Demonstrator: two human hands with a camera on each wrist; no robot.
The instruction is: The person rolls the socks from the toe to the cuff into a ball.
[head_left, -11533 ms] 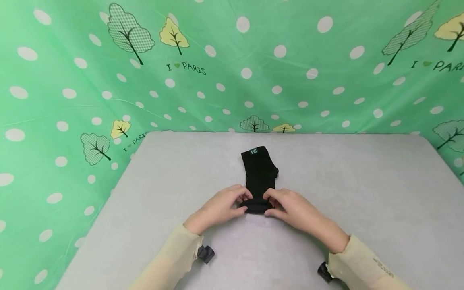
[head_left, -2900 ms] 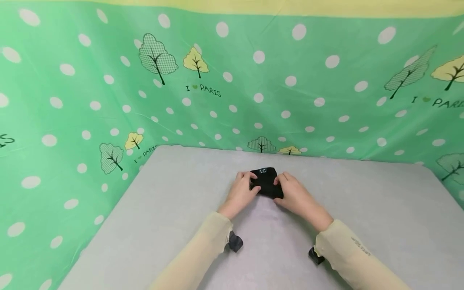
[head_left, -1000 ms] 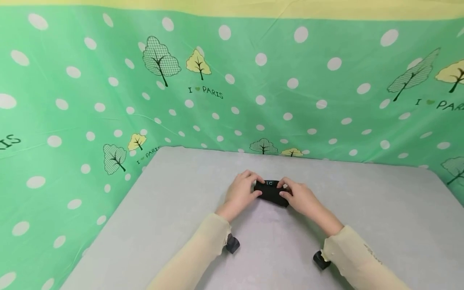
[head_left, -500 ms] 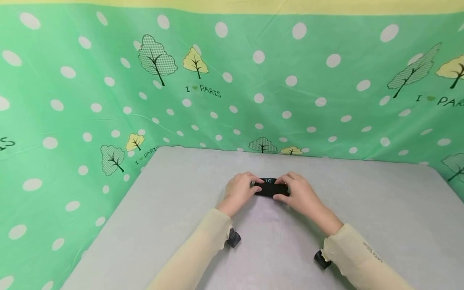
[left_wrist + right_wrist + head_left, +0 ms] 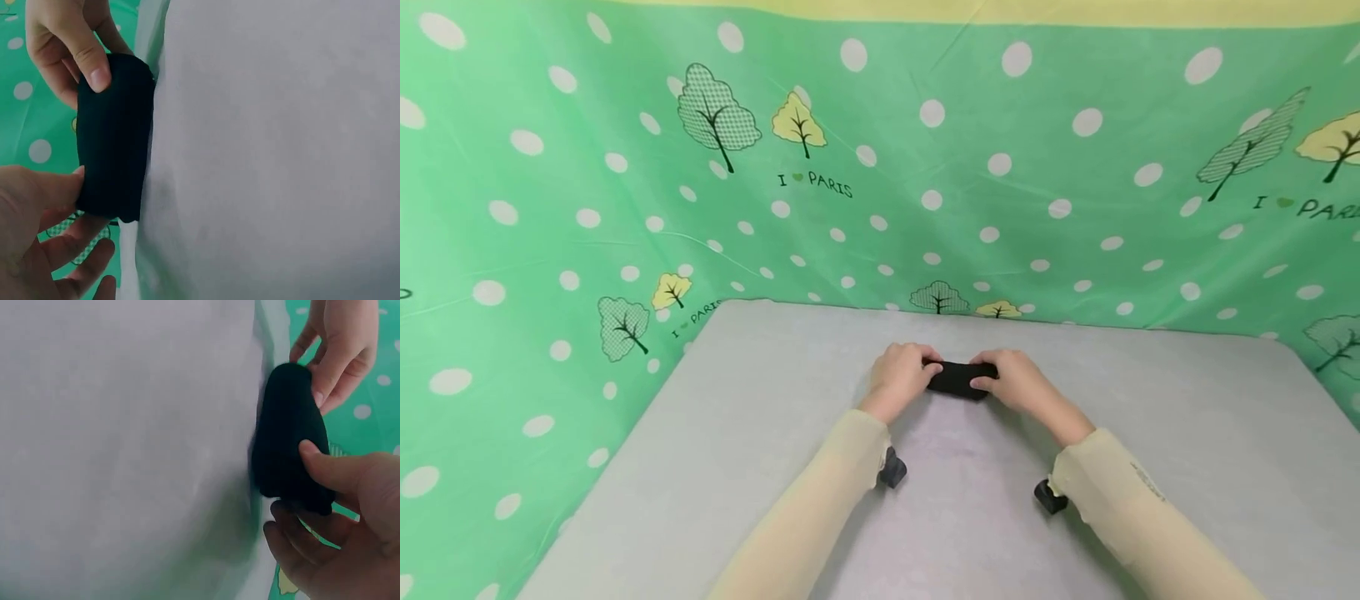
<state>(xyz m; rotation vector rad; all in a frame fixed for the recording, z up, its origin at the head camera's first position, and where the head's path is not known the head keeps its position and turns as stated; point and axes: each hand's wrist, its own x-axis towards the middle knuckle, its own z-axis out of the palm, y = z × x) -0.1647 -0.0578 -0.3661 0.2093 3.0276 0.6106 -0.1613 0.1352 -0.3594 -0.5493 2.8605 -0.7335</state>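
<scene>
A black sock [image 5: 957, 380], rolled into a short thick bundle, lies crosswise between my two hands over the grey table. My left hand [image 5: 901, 377] pinches its left end, thumb on the near side and fingers behind. At the right end my right hand [image 5: 1017, 380] grips it the same way. In the left wrist view the rolled sock [image 5: 115, 140] shows a smooth outer face with the left thumb at its lower end. The right wrist view shows the right thumb pressed on the sock [image 5: 290, 434] and fingers beneath it. No lettering on the sock is visible now.
The grey table [image 5: 760, 400] spreads around both arms. Behind it and at the left hangs a green dotted cloth [image 5: 880, 192] with printed trees. Black devices [image 5: 892, 468] are strapped at both wrists, under the cream sleeves.
From a flat sock with its toe end folded, the sock has been rolled up towards the cuff. In the last second the white cuff lettering has turned out of sight, and both hands still hold the ends.
</scene>
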